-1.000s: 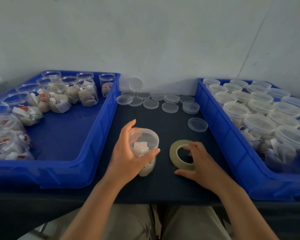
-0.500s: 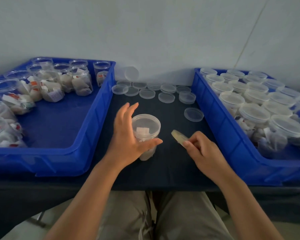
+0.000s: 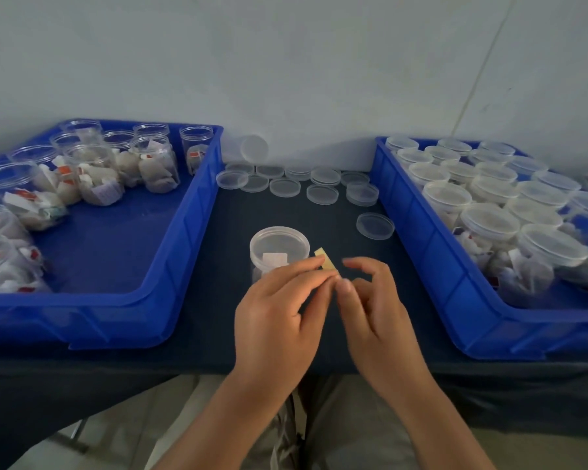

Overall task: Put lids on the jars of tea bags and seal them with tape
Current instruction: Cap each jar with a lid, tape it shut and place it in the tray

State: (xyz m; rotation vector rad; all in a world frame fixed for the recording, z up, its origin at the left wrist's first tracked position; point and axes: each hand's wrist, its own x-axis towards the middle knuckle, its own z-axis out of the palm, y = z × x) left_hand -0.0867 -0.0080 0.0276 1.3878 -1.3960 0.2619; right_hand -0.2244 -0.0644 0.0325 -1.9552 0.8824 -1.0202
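Note:
A clear jar of tea bags (image 3: 279, 247) with its lid on stands upright on the dark table between the two bins. Just in front of it, both hands meet around a yellowish tape roll (image 3: 326, 261), which shows edge-on with most of it hidden by fingers. My left hand (image 3: 279, 310) pinches the roll's near edge with fingertips and thumb. My right hand (image 3: 375, 300) holds it from the right with curled fingers. Neither hand touches the jar.
The left blue bin (image 3: 170, 266) holds several open jars of tea bags (image 3: 99, 174). The right blue bin (image 3: 431, 266) is packed with lidded jars (image 3: 489, 222). Loose clear lids (image 3: 321, 193) lie along the back of the table, one lid (image 3: 375, 225) nearer right.
My left hand has let go of the jar and come across to the tape. My right hand lifted the roll off the table and brought it in front of the jar.

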